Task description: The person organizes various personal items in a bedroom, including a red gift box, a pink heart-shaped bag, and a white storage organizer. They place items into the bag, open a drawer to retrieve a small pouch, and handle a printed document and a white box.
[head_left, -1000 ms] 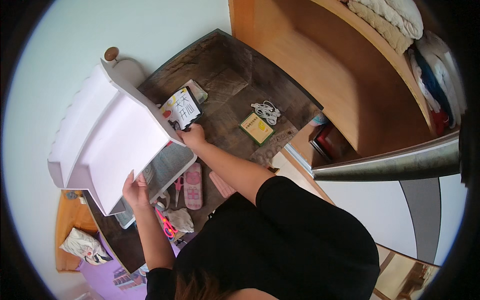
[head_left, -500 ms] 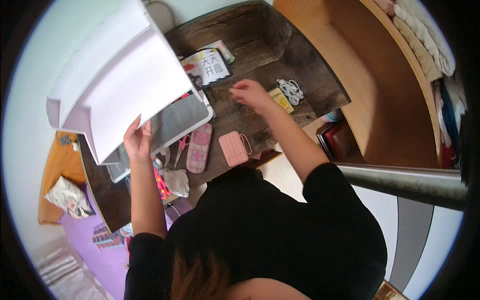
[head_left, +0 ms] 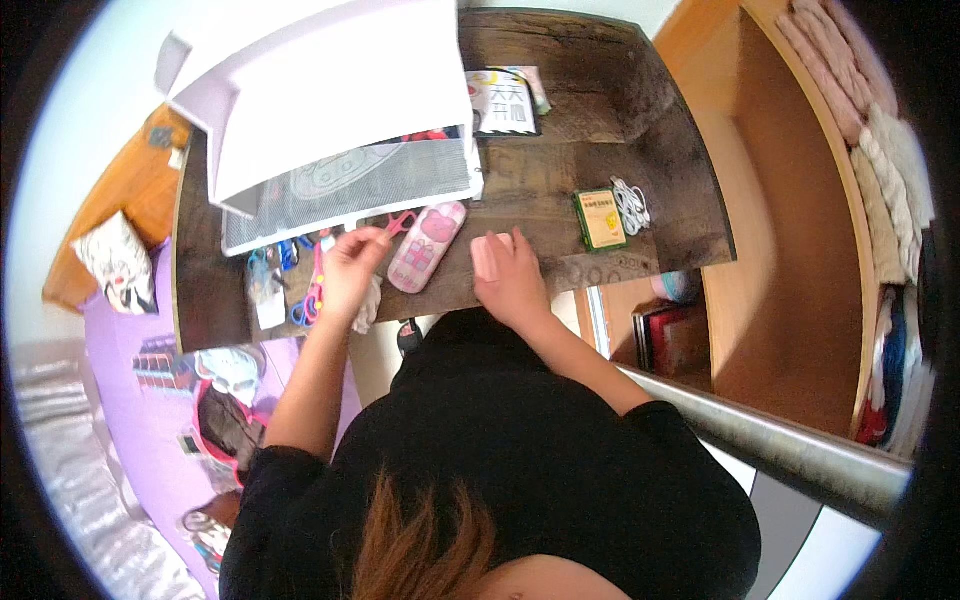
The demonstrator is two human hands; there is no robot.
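My left hand (head_left: 357, 268) is closed in a pinch at scissors (head_left: 400, 222) with pinkish-red handles; the hand covers their blades. Just right of them lies a pink pencil case (head_left: 428, 247) with a bear and gift picture, slanted on the dark wooden desk. My right hand (head_left: 513, 282) is closed over a small pink ribbed case (head_left: 485, 258) near the desk's front edge, hiding most of it. Behind my left hand, a white shelf unit (head_left: 340, 110) stands on a grey mesh-patterned board (head_left: 340, 185) with a white rim.
A green-and-yellow box (head_left: 602, 220) and a coiled white cable (head_left: 631, 206) lie at the desk's right. A white printed booklet (head_left: 505, 105) is at the back. Colourful scissors (head_left: 312, 290) lie front left. Wooden shelving (head_left: 790, 220) borders the right; a purple bed (head_left: 120, 370) the left.
The white shelf unit has gone from tilted in my left hand to standing on the mesh board. My left hand has moved to the scissors, my right down onto the pink case.
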